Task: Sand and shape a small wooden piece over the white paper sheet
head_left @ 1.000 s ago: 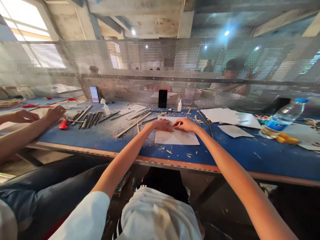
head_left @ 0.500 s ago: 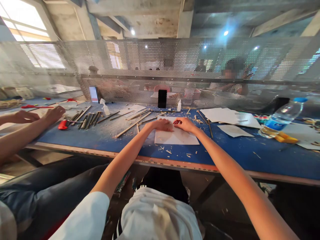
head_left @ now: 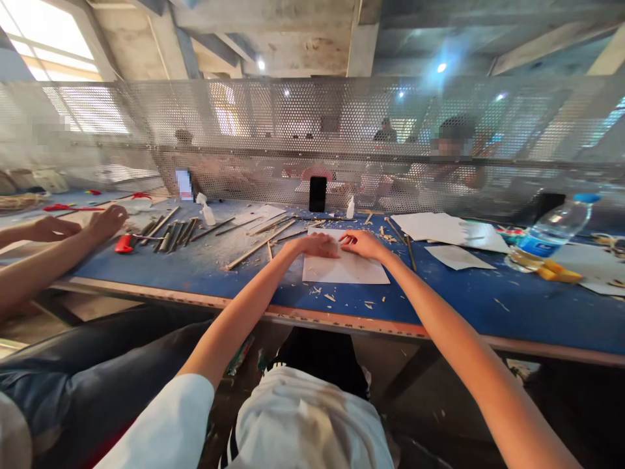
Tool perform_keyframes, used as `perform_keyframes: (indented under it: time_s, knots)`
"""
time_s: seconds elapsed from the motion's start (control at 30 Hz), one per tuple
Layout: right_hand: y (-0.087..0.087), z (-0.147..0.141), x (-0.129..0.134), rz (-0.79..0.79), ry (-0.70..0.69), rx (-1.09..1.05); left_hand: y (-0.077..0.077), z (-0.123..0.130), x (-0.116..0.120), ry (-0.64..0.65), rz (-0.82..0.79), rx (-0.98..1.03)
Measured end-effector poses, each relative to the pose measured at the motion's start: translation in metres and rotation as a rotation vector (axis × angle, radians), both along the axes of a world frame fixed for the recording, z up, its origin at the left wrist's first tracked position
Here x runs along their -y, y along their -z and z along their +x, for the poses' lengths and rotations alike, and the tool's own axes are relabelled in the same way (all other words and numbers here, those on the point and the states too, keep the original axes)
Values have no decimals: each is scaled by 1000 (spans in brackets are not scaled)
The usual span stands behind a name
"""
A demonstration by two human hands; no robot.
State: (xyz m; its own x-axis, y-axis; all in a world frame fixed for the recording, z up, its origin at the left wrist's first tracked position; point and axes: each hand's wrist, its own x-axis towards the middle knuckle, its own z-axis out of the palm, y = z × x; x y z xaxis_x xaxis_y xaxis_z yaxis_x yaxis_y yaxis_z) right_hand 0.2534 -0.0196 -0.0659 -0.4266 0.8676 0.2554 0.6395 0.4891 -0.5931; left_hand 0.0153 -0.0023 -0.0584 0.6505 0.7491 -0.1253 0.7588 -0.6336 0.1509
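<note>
Centre of the frame, white sheet (head_left: 349,272) on the blue surface (head_left: 469,306), left hand (head_left: 319,245) lying over it, right hand (head_left: 362,244) curled just beside, the two nearly meeting! Whether either pinches anything, I cannot tell.

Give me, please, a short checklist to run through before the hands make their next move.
1. Left hand on the white sheet: ok.
2. Right hand close beside it, over the sheet: ok.
3. What, if anything, the fingers pinch: cannot tell, too small.
4. Blue tabletop free of wood shavings around the sheet: not ok, several lie there.
5. Water bottle apart from both hands: ok.
</note>
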Motion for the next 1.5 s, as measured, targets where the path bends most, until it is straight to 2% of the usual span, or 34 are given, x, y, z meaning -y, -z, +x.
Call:
perform_keyframes:
  time_s: [0.13, 0.3, 0.53, 0.73, 0.93, 1.2, 1.4, 1.5]
  knots:
    - [2, -5, -1, -1, -48, 0, 1, 3, 0, -21, 5, -20]
    - [3, 2, -3, 78, 49, 14, 1, 1, -2, -5, 16, -33]
    - [0, -1, -1, -18, -44, 6, 2, 0, -3, -8, 4, -21]
    - [-3, 9, -2, -7, 16, -15, 8, -4, -10, 28, 17, -5]
    - [-6, -1, 3, -61, -52, -6, 8, -1, -10, -1, 7, -25]
    - [-5, -14, 10, 10, -34, -26, 8, 1, -10, -4, 27, -38]
    - [-3, -10, 9, 124, -3, 82, 2, 4, -4, -8, 7, -42]
    - [0, -7, 6, 162, 36, 135, 3, 6, -5, -4, 23, -57]
